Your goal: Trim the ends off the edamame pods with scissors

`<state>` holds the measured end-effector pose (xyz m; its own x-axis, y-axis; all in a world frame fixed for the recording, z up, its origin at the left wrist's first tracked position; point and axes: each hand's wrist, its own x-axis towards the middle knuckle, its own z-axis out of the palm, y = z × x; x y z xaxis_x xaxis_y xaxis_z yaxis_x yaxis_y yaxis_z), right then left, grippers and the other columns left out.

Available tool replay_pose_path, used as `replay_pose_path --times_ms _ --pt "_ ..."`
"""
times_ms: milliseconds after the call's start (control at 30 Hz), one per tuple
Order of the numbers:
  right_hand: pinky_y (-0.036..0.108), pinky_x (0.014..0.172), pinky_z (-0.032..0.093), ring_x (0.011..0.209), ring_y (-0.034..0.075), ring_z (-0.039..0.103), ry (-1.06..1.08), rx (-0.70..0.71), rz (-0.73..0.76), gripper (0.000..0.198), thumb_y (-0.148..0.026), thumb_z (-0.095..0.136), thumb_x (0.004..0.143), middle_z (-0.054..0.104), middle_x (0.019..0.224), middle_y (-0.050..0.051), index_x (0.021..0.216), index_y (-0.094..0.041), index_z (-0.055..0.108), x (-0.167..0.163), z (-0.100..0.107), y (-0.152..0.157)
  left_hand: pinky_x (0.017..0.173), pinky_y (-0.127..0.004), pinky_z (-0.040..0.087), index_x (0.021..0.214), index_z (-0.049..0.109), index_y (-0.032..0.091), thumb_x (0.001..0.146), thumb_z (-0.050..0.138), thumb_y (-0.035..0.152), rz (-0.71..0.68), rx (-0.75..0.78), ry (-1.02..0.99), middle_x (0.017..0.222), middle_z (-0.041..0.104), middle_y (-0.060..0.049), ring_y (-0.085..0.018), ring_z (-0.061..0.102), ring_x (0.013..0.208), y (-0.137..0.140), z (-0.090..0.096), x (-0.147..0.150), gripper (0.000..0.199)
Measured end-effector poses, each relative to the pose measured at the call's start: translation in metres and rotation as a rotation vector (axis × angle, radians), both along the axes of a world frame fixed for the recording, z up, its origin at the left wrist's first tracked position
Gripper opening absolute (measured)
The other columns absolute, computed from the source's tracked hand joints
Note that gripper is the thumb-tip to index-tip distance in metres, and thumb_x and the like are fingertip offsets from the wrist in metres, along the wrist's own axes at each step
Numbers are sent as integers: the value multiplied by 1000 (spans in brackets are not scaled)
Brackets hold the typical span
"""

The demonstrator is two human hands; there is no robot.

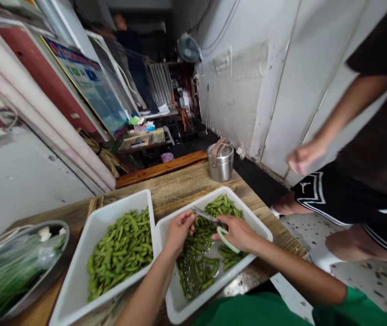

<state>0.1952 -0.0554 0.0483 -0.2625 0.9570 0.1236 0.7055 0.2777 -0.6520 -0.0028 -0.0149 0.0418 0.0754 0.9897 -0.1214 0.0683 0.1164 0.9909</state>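
Observation:
My right hand (239,233) grips a pair of scissors (207,216) with pale green handles, its blades pointing left over the right white tray (270,235). My left hand (180,227) is closed in a pinch at the blade tips, on what looks like a green edamame pod (195,222), mostly hidden by the fingers. Beneath both hands, edamame pods (202,271) lie in shallow water in that tray. The left white tray (74,271) stands beside it, heaped with more edamame pods (121,249).
A metal pot with a strap handle (220,162) stands at the wooden table's (176,185) far corner. At left, a metal basin (66,226) holds bagged greens (13,280). Another person (359,136) stands close on the right; a second person (132,59) is farther back.

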Motion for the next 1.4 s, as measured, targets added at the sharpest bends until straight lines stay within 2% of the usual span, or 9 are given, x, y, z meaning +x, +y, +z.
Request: replay_pose_path --times_ms 200,533,600,733,867,933,1033,1267,1400 --pt "22 53 33 57 13 49 -33 -48 54 45 -52 59 67 57 67 2 96 -17 61 3 1 2 45 -18 34 73 60 11 59 66 43 -12 -19 -30 53 49 3 -6 42 47 0 3 3 35" --pt "20 49 29 51 10 41 8 -110 120 43 -53 56 68 51 58 -1 87 -14 62 7 1 2 46 -19 33 71 62 12 60 66 38 -91 -31 -18 53 51 2 -6 42 46 -3 0 2 29" --pt "19 49 28 52 9 41 12 -178 153 42 -53 57 67 51 58 0 79 -13 64 13 1 3 45 -18 32 68 62 11 60 66 35 -129 -107 -8 53 53 1 -5 42 45 -3 -3 2 26" --pt "19 46 27 50 8 38 37 -371 272 44 -55 57 65 46 52 -2 64 -11 62 23 3 10 42 -17 32 65 62 9 56 70 28 -219 -396 -34 55 56 -1 -4 43 43 -3 -8 2 22" --pt "19 42 27 43 7 38 87 -530 296 45 -56 56 64 47 47 -2 62 -12 60 25 4 15 37 -14 27 67 61 9 54 72 21 -174 -552 -69 57 57 -2 -3 43 43 0 -9 3 21" --pt "19 40 27 40 7 37 122 -572 281 45 -56 55 64 47 46 -3 63 -12 60 24 2 17 35 -13 23 68 60 9 54 72 19 -130 -583 -78 52 53 1 -2 39 40 2 -7 2 22" --pt "18 39 26 41 6 37 166 -545 268 42 -53 59 61 46 45 -3 63 -11 60 24 -1 17 33 -11 20 70 58 10 54 73 19 -131 -624 -120 47 45 5 -1 36 38 3 -3 0 23" --pt "17 37 27 39 5 37 221 -552 278 41 -51 62 61 47 45 -3 60 -11 57 26 -6 17 31 -9 21 70 57 9 60 70 13 -221 -683 -166 49 47 3 -1 39 39 5 0 -4 16" --pt "16 33 29 37 5 40 376 -629 241 40 -53 59 66 50 52 -3 71 -13 53 25 -2 16 33 -8 29 66 55 9 69 63 10 -81 -613 -314 53 51 0 -1 43 40 8 2 -6 8"
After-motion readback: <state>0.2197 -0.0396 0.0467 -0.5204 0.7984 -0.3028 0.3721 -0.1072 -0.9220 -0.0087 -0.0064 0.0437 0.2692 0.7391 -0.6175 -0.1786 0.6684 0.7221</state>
